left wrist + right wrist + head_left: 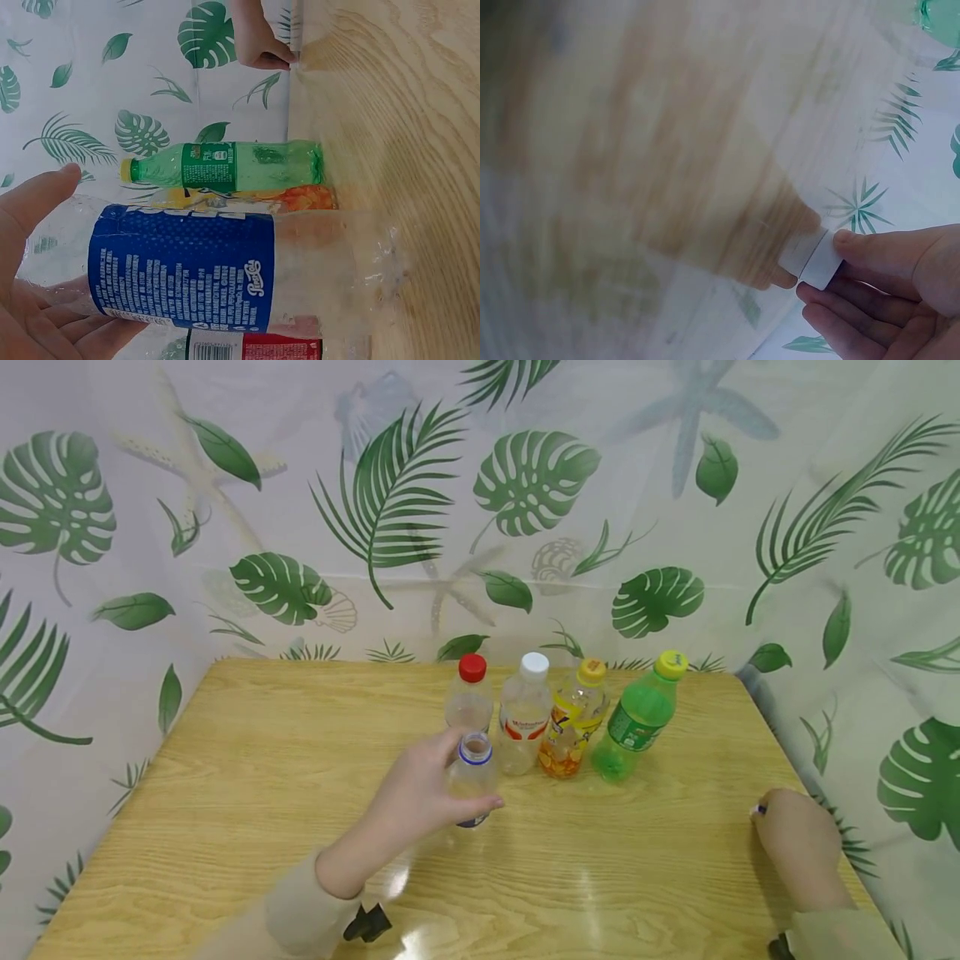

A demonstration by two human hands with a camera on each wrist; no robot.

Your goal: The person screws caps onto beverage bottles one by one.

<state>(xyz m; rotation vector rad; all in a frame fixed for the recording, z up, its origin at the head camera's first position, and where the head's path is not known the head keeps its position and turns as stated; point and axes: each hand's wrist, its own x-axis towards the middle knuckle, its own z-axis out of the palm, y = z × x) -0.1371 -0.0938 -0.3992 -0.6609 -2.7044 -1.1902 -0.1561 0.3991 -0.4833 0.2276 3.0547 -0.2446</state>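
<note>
My left hand grips a clear plastic bottle round its upper part. That bottle has an uncapped mouth with a blue ring below it, and its blue label fills much of the left wrist view. Far to the right, my right hand pinches a small white bottle cap between thumb and fingers, low at the table's right edge. Just behind the held bottle stands a red-capped bottle, partly hidden by my left hand.
Right of it stand a white-capped bottle, a yellow-capped bottle with orange at its base and a green bottle with a yellow cap. The wood-grain table meets a leaf-patterned cloth behind and at the sides.
</note>
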